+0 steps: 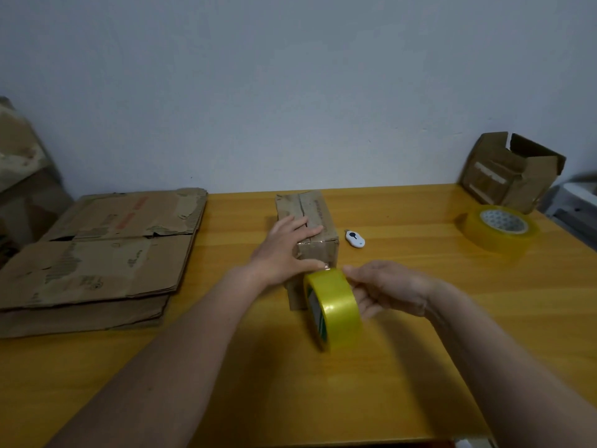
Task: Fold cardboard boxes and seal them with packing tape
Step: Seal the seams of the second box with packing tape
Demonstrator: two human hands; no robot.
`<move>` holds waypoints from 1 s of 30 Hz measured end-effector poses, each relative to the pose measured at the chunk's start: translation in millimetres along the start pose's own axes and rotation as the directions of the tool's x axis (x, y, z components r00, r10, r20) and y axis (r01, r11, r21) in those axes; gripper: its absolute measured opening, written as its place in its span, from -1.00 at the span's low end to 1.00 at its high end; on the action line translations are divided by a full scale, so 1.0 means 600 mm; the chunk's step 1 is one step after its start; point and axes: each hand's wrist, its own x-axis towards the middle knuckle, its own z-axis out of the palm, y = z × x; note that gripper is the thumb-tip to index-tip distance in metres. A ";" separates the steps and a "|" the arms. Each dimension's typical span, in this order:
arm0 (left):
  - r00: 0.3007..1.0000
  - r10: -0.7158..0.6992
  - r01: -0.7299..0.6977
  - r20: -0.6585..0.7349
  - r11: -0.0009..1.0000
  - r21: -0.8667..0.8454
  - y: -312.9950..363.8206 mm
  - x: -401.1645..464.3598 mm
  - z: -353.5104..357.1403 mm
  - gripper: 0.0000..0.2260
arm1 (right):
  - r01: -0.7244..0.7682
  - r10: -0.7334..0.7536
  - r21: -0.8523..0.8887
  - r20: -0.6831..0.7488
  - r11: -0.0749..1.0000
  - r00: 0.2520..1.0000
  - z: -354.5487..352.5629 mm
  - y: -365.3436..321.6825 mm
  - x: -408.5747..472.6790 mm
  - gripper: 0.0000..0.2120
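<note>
at the far left of the yellow wooden surface [420,367] lies a stack of flattened cardboard [106,253], worn and torn, spread flat with its near edge overhanging toward the viewer. right of it, near the middle, stands a small cardboard box [310,221], folded up with its top flaps closed. the left hand [287,247] rests on this box, fingers straight and laid flat across the top flaps, thumb reaching down over the near face. just right of and nearer than the box, the right hand [384,289] grips a roll of yellow packing tape [332,308], held on edge with fingers curled round its far right side; the roll's top touches or nearly touches the left thumb at the box's near face. the two hands are close together, almost meeting there. further right, just beside the box, lies a small white cutter [354,238]. at the far right edge sits a second tape roll [499,227], flat, and behind it an open cardboard box [510,173] with flaps up.
</note>
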 end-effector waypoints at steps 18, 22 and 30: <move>0.998 0.052 -0.050 0.033 0.998 -0.045 -0.018 0.024 0.001 -0.31 | -0.277 -0.261 -0.535 -0.721 0.798 0.642 -0.121 0.039 0.237 -0.81; 0.997 0.069 -0.068 0.026 0.997 -0.040 -0.023 0.032 0.003 -0.31 | -0.132 -0.159 -0.307 -0.759 0.943 0.632 -0.134 0.052 0.214 -0.83; 0.997 0.074 -0.075 -0.025 0.996 -0.044 -0.015 0.028 0.006 -0.28 | 0.390 -0.700 -0.581 -0.600 0.715 0.388 -0.035 -0.009 0.071 -0.89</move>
